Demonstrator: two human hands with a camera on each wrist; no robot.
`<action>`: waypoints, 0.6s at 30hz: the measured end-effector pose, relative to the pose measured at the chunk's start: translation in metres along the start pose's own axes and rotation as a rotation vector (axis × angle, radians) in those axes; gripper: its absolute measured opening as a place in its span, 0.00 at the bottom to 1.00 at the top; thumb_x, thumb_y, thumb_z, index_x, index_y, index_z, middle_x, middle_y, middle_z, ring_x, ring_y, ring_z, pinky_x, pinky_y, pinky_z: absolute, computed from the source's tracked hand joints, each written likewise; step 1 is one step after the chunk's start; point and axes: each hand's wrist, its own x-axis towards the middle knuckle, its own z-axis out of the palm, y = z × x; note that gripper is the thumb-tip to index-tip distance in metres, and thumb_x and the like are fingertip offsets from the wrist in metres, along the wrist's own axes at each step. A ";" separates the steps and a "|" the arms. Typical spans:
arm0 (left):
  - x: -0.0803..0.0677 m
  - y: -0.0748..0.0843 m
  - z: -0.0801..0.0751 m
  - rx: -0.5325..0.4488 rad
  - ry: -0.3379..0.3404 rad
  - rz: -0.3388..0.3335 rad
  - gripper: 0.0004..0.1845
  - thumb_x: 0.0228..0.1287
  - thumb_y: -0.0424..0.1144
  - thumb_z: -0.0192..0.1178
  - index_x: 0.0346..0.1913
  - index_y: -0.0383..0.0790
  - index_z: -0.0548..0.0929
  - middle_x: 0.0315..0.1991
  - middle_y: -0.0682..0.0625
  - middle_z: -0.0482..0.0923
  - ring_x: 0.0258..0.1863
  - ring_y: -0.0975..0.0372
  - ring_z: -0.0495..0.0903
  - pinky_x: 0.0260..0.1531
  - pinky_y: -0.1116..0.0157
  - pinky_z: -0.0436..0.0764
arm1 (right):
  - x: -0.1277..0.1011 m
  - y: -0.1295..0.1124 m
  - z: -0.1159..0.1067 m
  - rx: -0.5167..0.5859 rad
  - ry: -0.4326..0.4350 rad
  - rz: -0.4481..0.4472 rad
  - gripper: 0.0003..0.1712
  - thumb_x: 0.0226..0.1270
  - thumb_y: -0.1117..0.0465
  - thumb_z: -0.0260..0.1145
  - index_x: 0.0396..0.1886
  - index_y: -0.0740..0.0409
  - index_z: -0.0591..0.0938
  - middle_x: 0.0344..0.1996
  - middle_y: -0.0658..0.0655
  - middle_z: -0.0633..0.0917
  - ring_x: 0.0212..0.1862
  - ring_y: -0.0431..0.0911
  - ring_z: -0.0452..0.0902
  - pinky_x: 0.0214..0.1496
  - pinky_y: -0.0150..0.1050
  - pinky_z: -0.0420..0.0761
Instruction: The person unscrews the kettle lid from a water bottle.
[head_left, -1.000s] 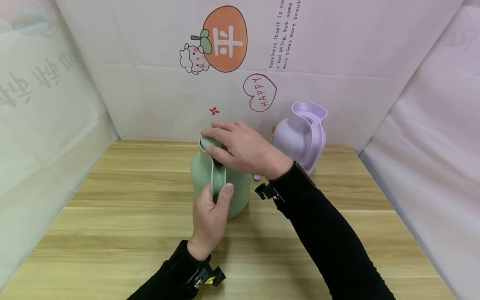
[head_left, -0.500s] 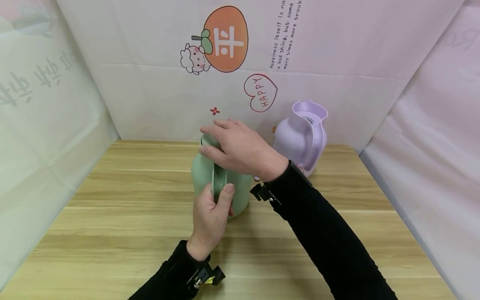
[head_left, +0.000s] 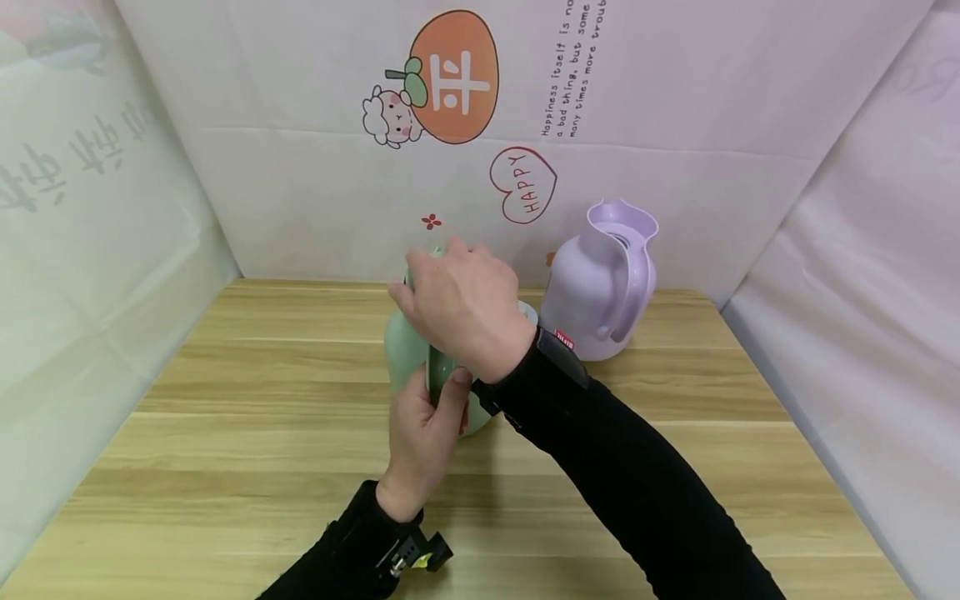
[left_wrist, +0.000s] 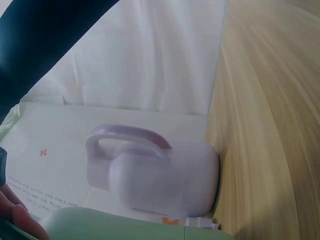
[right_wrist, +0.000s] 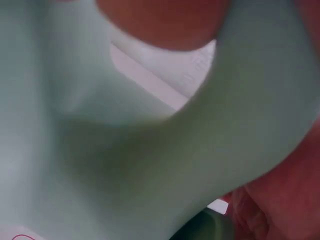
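Observation:
A sage-green thermos jug [head_left: 406, 350] stands upright on the wooden table, its handle facing the person. My left hand [head_left: 422, 437] grips that handle, thumb lying along it. Over the jug's top, my right hand [head_left: 468, 304] grips the lid with bent fingers; its fingertips and most of the lid are hidden under the hand. The right wrist view shows the green handle [right_wrist: 200, 145] very close and blurred, a finger [right_wrist: 165, 20] passing through its loop. In the left wrist view, the green body [left_wrist: 110, 225] fills the lower edge.
A lilac thermos jug [head_left: 592, 283] with no lid visible in its mouth stands back right, near the printed cloth wall [head_left: 300, 200]. Between the jugs sits a small pale round piece [head_left: 528, 312], partly hidden by my right wrist. Wooden table [head_left: 247, 433] surface extends left and in front.
My right hand has turned over the jug's top, its knuckles rising and its wrist swinging left and nearer. More of the lilac jug and the pale round piece now show. The left hand stays on the handle.

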 end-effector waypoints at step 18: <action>0.001 -0.002 -0.002 -0.001 0.000 0.007 0.15 0.79 0.32 0.54 0.28 0.40 0.72 0.13 0.52 0.67 0.12 0.66 0.68 0.14 0.65 0.70 | 0.011 0.018 -0.002 -0.023 -0.032 -0.179 0.22 0.81 0.41 0.57 0.62 0.44 0.84 0.36 0.53 0.90 0.44 0.52 0.84 0.51 0.49 0.81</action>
